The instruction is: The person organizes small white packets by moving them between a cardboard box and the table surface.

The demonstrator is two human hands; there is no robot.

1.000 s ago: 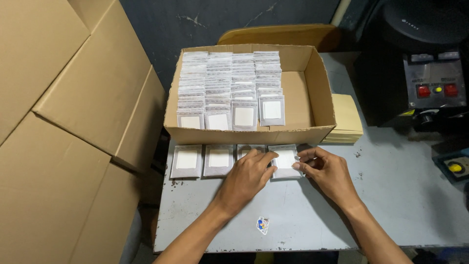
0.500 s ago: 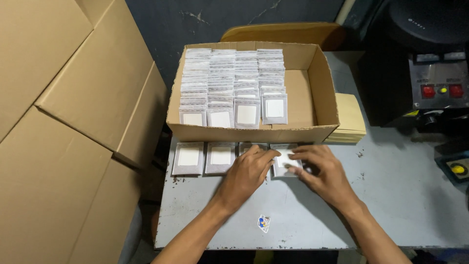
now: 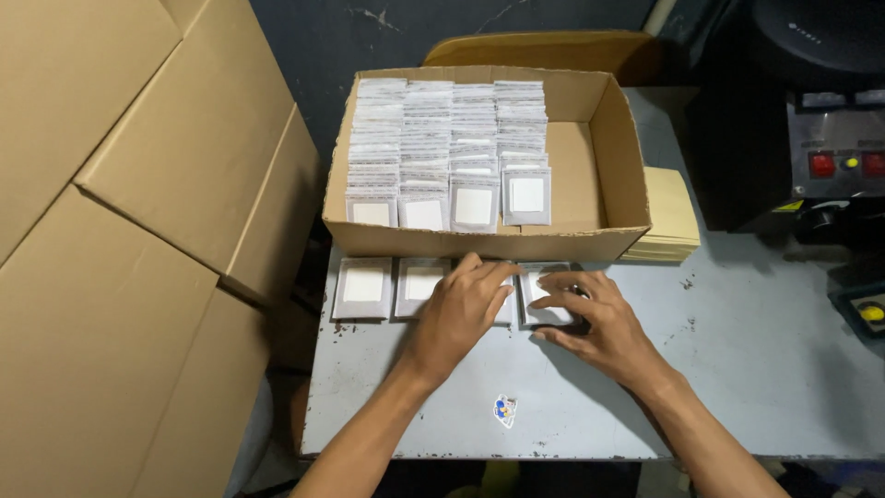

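An open cardboard box on the grey table holds several rows of flat grey packets with white squares. In front of it lie a row of small packet piles: two uncovered ones at the left. My left hand lies palm down on the third pile, hiding most of it. My right hand curls its fingers over and around the fourth pile, just right of the left hand. Both hands sit close to the box's front wall.
Large brown cartons stand along the table's left side. A stack of tan sheets lies right of the box. A black machine with red buttons stands at the back right, and a yellow button below it. A small sticker marks the table's front.
My right hand has slid left from the pile's right edge onto its top. My left hand has shifted slightly forward, toward the box wall.
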